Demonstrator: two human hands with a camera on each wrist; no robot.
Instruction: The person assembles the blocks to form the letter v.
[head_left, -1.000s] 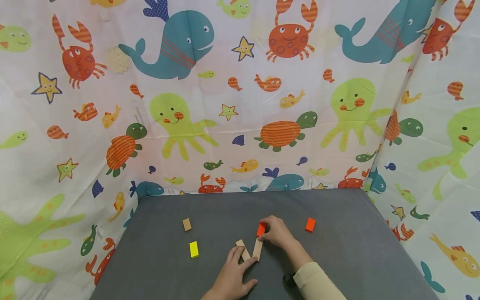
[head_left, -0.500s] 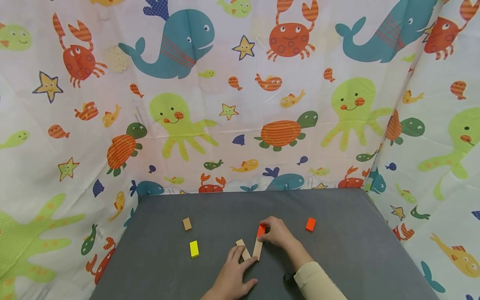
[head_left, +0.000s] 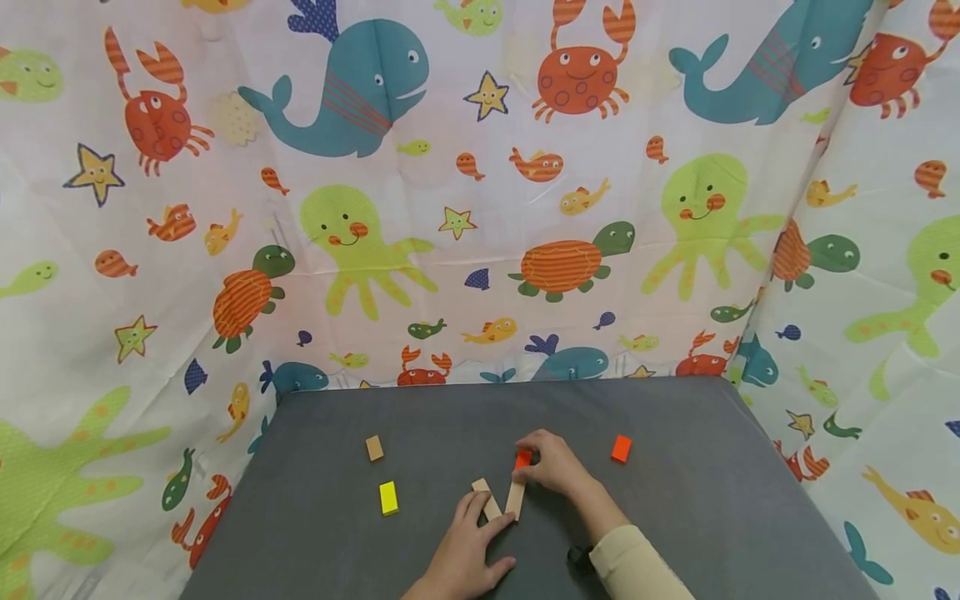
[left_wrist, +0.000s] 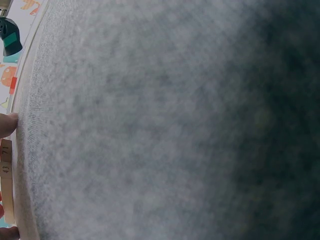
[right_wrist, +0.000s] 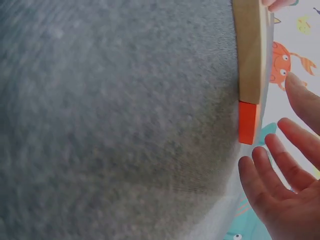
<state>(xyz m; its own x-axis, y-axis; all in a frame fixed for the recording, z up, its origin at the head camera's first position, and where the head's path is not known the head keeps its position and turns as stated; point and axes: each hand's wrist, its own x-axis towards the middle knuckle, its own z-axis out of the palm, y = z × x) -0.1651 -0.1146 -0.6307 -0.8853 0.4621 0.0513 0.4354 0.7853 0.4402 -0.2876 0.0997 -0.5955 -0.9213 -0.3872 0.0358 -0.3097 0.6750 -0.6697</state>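
Two plain wooden blocks, a left one [head_left: 481,485] and a right one [head_left: 515,498], lie in a V on the grey table. My left hand [head_left: 467,550] holds them, fingers over the left block and thumb at their near ends. In the left wrist view, small marks show on the block ends [left_wrist: 5,159]. A red block [head_left: 522,459] continues the right wooden block at its far end. Around it is my right hand [head_left: 557,468], thumb on the near side and fingers beyond. The right wrist view shows that hand's fingers [right_wrist: 275,175] spread, apart from the red block.
Another red block [head_left: 621,449] lies to the right. On the left are a yellow block [head_left: 387,498] and a small tan block [head_left: 374,448]. A sea-animal curtain [head_left: 480,200] hangs behind the grey table [head_left: 322,533]. A dark object [head_left: 579,558] sits by the right sleeve.
The right hand shifts very slightly at the red block, its fingertips drawing a little left across it. The left hand and all the blocks stay where they were.
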